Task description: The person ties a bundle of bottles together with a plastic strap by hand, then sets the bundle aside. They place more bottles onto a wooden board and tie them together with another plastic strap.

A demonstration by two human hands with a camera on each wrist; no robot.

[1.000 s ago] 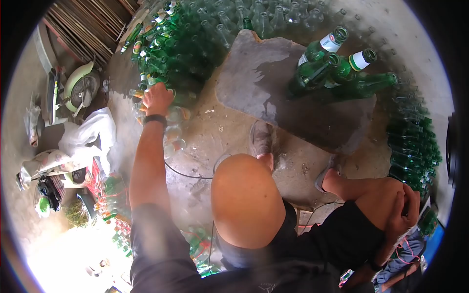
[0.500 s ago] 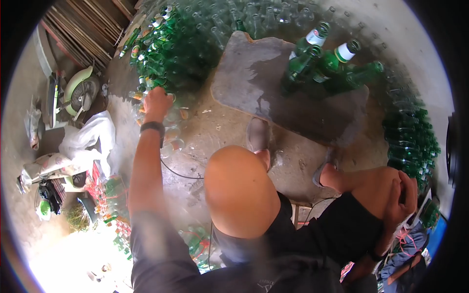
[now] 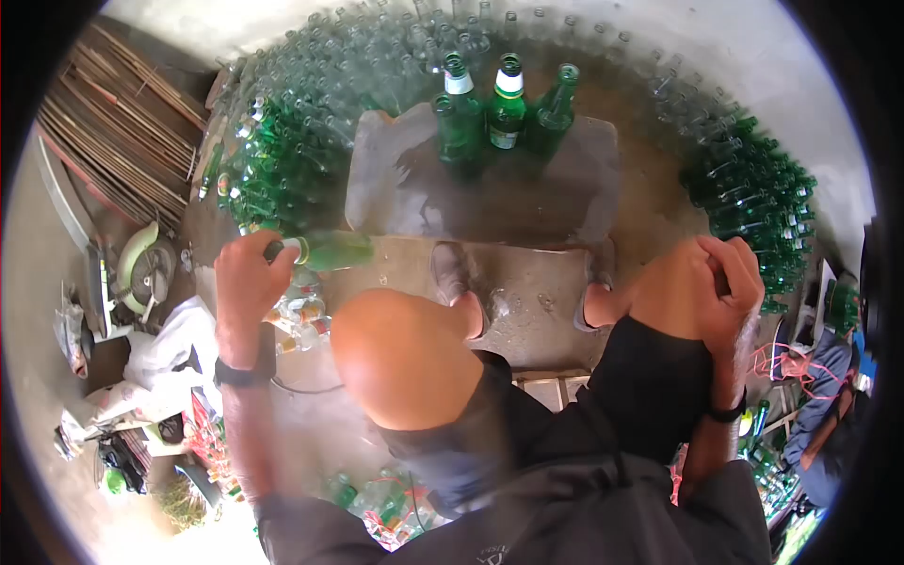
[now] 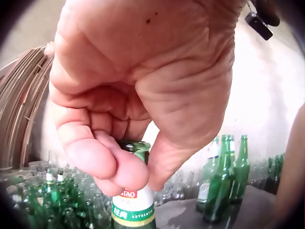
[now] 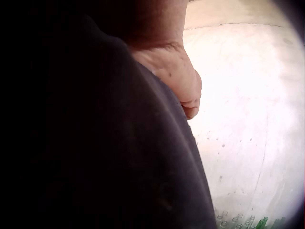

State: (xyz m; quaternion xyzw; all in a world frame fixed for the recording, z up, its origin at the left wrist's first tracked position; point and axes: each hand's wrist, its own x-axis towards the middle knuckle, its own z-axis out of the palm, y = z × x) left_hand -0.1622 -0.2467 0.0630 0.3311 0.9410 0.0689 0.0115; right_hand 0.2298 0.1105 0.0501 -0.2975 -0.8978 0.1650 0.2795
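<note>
My left hand (image 3: 247,278) pinches a green glass bottle (image 3: 334,252) by its neck, out to the left of my knee. In the left wrist view, thumb and fingers close round the neck just below the open mouth, over a white and green label (image 4: 133,210). The bottle's lower part is blurred in the head view. Several more green bottles (image 3: 506,122) stand upright on a grey stone slab (image 3: 386,179) in front of my feet. My right hand (image 3: 730,278) rests on my right knee, its fingers loosely curled and holding nothing.
Clear and green bottles (image 3: 311,56) crowd the floor along the back wall. More green bottles (image 3: 753,202) are massed at the right. Several bottles (image 3: 301,311) lie below my left hand. Farther left are a wheel (image 3: 149,273), a white plastic bag (image 3: 179,348) and stacked wooden strips (image 3: 113,122).
My left hand has risen from the bottles on the left floor and come back, now carrying a green bottle. The head view has turned, shifting the slab leftward. My right hand stays on the knee.
</note>
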